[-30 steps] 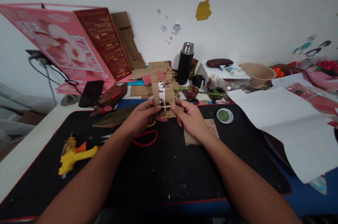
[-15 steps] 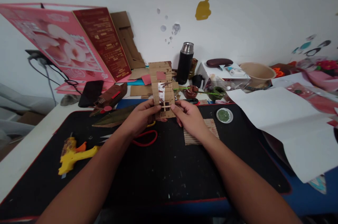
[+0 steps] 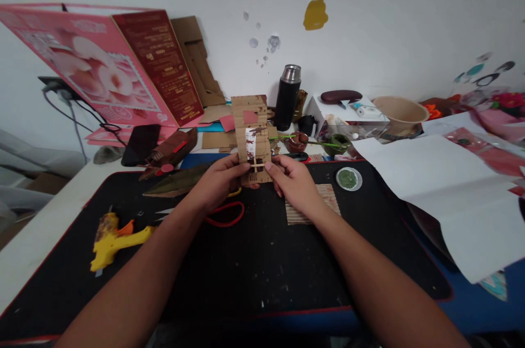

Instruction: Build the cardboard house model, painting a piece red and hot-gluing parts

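Observation:
A tall narrow cardboard piece [image 3: 246, 112] with a white label and brown smears stands upright between my hands. My left hand [image 3: 221, 175] grips its lower left side, and my right hand [image 3: 289, 173] grips its lower right side. Both thumbs press on a small cross of thin sticks [image 3: 256, 165] over a dark opening near the bottom. Under my right wrist lies a corrugated cardboard square [image 3: 328, 200]. Red-handled scissors [image 3: 225, 223] lie by my left wrist, partly hidden by the arm.
A yellow glue gun [image 3: 109, 244] lies on the black mat [image 3: 254, 277] at left. Behind stand a black flask [image 3: 287, 99], paint jars [image 3: 338, 143] and a pink box [image 3: 102, 69]. White paper [image 3: 435, 178] covers the right side; a green paint dish [image 3: 348, 179] sits nearby.

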`<state>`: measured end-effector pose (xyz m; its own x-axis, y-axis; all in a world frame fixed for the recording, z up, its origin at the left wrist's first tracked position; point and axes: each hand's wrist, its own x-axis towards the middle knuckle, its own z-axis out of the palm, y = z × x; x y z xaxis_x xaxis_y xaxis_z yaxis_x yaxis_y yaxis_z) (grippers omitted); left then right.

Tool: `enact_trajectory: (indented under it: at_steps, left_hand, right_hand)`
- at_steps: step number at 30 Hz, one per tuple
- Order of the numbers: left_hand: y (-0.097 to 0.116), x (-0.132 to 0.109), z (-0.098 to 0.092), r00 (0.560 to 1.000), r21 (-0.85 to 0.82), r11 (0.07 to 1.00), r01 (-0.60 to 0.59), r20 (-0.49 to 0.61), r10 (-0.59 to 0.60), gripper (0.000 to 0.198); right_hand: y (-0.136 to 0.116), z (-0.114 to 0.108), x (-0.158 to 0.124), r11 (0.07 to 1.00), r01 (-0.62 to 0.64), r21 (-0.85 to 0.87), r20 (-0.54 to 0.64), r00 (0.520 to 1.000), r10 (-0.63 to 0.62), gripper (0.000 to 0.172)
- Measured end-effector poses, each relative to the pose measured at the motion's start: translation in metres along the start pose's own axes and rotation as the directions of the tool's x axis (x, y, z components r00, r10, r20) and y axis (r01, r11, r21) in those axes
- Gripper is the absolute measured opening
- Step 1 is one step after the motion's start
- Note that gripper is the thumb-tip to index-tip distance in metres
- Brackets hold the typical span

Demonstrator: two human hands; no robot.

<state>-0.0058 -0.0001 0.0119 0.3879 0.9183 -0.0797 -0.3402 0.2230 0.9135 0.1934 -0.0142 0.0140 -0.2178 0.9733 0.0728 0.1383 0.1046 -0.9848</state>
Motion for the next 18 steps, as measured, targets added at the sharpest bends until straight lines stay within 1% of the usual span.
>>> enact_trajectory:
  at_steps: [8,18]
  left_hand:
    - [0.0017,-0.0005,0.0011,1.000,0.010,1.000,0.008,0.001,-0.008,0.028]
    - [0.0005,0.0009,-0.0005,1.000,0.008,1.000,0.005,0.009,-0.005,0.032]
  right_hand:
    - [-0.0003,0.0002,-0.0003,1.000,-0.022,-0.012,0.001,1.000,0.022,0.028]
    - [-0.0006,0.0007,-0.0005,1.000,-0.004,-0.009,-0.001,1.000,0.004,0.026]
